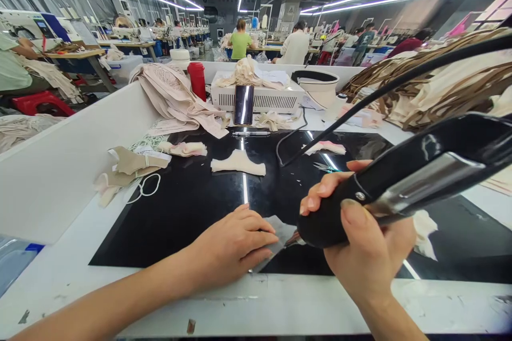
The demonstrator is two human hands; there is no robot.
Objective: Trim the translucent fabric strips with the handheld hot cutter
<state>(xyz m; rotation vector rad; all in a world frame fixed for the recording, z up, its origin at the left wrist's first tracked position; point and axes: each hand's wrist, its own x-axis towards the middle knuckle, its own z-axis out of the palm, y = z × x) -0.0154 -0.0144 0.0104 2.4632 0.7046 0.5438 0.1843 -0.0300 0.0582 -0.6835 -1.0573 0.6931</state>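
My right hand (370, 245) is wrapped round a thick black corded hand tool (392, 170) with a silvery metal bar along its side. Its small metal tip (294, 240) points down and left, over the edge of a translucent sheet (280, 232) on the black mat (180, 224). Flat across the sheet's left part lies my left hand (244, 240), fingers stretched out, covering some of it. Beyond my hands, a cream shaped fabric piece (238, 162) rests on the mat. What lies under the sheet is hidden.
A black cable (340, 122) arcs from the upper right over the mat. Small scissors (325, 167) lie beyond my right hand. Cream fabric (172, 96), a phone (244, 105), a white vented box (260, 97) and brown strips (400, 72) stand behind. A low white wall (72, 165) borders the left.
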